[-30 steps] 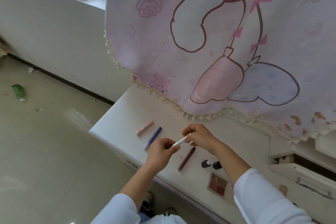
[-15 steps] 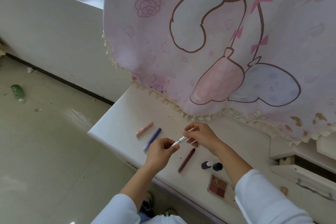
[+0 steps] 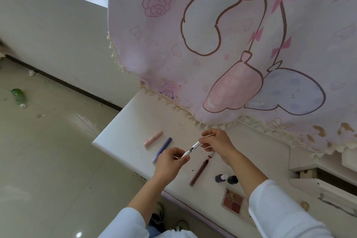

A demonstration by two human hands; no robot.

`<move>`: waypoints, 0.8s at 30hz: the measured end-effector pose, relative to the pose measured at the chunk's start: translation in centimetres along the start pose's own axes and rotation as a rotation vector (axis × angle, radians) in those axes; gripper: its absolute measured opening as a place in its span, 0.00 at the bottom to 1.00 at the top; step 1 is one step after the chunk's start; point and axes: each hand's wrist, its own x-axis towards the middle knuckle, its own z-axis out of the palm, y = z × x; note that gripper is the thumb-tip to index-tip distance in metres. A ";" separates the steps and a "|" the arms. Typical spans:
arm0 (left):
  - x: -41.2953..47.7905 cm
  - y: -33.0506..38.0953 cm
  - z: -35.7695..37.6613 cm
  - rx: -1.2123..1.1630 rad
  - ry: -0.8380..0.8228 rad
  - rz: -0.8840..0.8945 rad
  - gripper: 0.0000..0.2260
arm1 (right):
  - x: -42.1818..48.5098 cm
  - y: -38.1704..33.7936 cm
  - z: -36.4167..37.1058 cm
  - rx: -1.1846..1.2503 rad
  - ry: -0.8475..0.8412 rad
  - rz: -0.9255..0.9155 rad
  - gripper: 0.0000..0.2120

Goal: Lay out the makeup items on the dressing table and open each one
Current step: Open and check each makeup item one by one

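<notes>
Silver tube (image 3: 191, 149) pinched by left hand (image 3: 170, 162), cap in right hand (image 3: 216, 142), above brown pencil (image 3: 200, 171).

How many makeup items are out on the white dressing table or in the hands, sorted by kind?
Slim stick-shaped tubes: 4 – pink tube, purple-blue pen, brown pencil, silver pen held in both hands.
Small nail polish bottles: 1 – purple bottle, its black cap beside it.
Square eyeshadow palettes: 1 – brown-toned palette.
Total: 6

left hand (image 3: 170, 162) + right hand (image 3: 216, 141) | silver pen (image 3: 191, 149) | cap partly off
</notes>
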 end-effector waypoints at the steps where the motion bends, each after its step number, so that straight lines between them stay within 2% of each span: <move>1: 0.1 -0.1 0.0 0.003 -0.001 -0.004 0.02 | 0.2 0.0 0.0 0.006 0.012 0.006 0.07; 6: 0.9 -0.5 0.3 0.066 -0.007 -0.037 0.04 | 1.3 0.3 0.3 -0.045 0.063 0.039 0.10; 12: 2.0 -1.3 1.1 0.112 -0.009 -0.084 0.09 | 3.2 0.7 0.6 -0.109 0.075 0.106 0.08; 16: 2.8 -1.9 1.6 0.182 -0.013 -0.090 0.04 | 4.6 1.0 1.0 -0.189 0.074 0.143 0.07; 24: 3.9 -3.4 2.5 0.343 -0.018 -0.037 0.03 | 6.7 1.6 2.0 -0.352 0.103 0.178 0.06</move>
